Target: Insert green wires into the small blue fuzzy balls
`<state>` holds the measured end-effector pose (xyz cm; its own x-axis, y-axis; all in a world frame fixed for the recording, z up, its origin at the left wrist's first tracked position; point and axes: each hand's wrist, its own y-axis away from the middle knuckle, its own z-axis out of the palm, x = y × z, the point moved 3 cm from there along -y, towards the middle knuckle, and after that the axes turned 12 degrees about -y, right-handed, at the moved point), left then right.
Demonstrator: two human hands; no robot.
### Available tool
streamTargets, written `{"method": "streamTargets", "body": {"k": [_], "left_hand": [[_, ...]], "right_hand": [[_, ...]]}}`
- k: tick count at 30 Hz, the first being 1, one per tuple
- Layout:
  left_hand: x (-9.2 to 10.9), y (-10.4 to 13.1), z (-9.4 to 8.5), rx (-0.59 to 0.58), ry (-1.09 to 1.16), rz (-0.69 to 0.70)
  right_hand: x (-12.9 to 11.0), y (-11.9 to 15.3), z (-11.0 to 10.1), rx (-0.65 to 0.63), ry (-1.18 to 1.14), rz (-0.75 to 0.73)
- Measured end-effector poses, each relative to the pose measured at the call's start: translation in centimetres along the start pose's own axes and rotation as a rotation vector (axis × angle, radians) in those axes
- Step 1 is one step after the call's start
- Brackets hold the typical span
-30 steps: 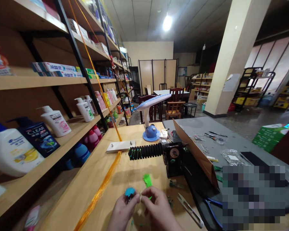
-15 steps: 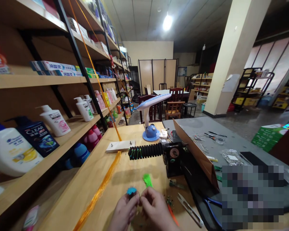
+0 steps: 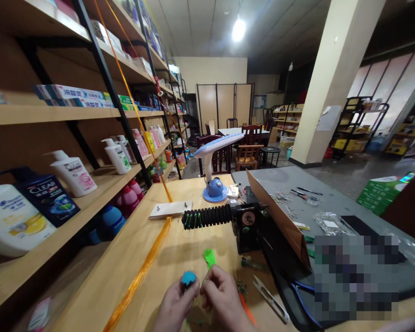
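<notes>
At the bottom centre, my left hand [image 3: 178,302] is closed around a small object with a bright blue rounded top [image 3: 188,277]; its lower part is hidden by my fingers. Close beside it, my right hand [image 3: 219,295] has thumb and fingers pinched together, and whatever they hold is too small to make out. Just beyond my right fingers is a bundle of bright green strands [image 3: 209,257]. Farther forward, a black ribbed roller [image 3: 207,217], with green and yellow threads looped on its left end, sticks out from a black machine [image 3: 247,226].
Orange threads [image 3: 141,276] run from the shelves through a white plate [image 3: 171,210] and down the table. Scissors [image 3: 270,299] and blue-handled pliers [image 3: 302,299] lie to the right. A cardboard panel [image 3: 280,221] stands beyond the machine; a blue lamp [image 3: 214,186] stands behind it.
My hands have drawn slightly apart, leaving a small gap between the fingertips. The blue top shows more fully in my left hand. The view has shifted a little.
</notes>
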<state>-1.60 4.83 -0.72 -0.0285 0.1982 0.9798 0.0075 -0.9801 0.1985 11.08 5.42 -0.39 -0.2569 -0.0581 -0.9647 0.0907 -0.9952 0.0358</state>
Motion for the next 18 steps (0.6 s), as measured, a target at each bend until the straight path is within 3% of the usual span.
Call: {"method": "streamTargets", "body": {"k": [2, 5, 7, 10, 13, 18], "left_hand": [[0.3, 0.2, -0.2, -0.002, -0.064, 0.021], [0.8, 0.4, -0.7, -0.022, -0.099, -0.017], [1.3, 0.5, -1.0, -0.063, -0.180, 0.001], [2.0, 0.7, -1.3, -0.050, -0.248, 0.056], [2.3, 0.8, -1.2, -0.042, -0.269, 0.071], [2.1, 0.8, -0.6, -0.054, -0.270, 0.074]], "right_hand": [[-0.7, 0.3, 0.0, 0.010, 0.024, 0.014], [-3.1, 1.3, -1.2, 0.008, 0.265, -0.100], [-4.9, 2.4, -3.1, 0.069, 0.514, -0.168], [-6.4, 4.5, -6.3, 0.178, 0.929, -0.137], [-6.0, 6.4, -8.1, 0.154, 1.190, -0.023], [-3.4, 7.6, -8.4, 0.142, 1.304, 0.042]]}}
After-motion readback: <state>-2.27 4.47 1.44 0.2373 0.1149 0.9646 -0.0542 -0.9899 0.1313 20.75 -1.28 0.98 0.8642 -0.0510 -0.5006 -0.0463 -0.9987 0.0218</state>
